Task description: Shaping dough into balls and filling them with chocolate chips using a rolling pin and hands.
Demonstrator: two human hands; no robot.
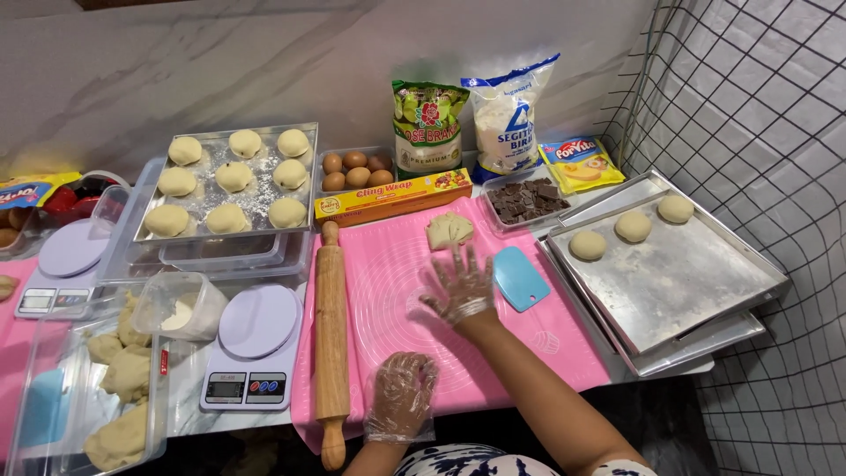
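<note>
One piece of dough [449, 230] lies on the pink mat [388, 291], just past your right hand [460, 288], which is spread flat and holds nothing. Your left hand [402, 395] rests loosely curled, empty. Reach carelessly and you could bump the blue scraper [521, 278].

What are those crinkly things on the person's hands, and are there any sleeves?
Both hands wear thin, clear plastic gloves that look loose and wrinkly. The left hand has one that ends in a ragged cuff near the wrist, and the right hand has one bunched at the wrist. The forearms have no sleeves. At the bottom edge shows a bit of white clothing with a dark blue pattern.
</note>
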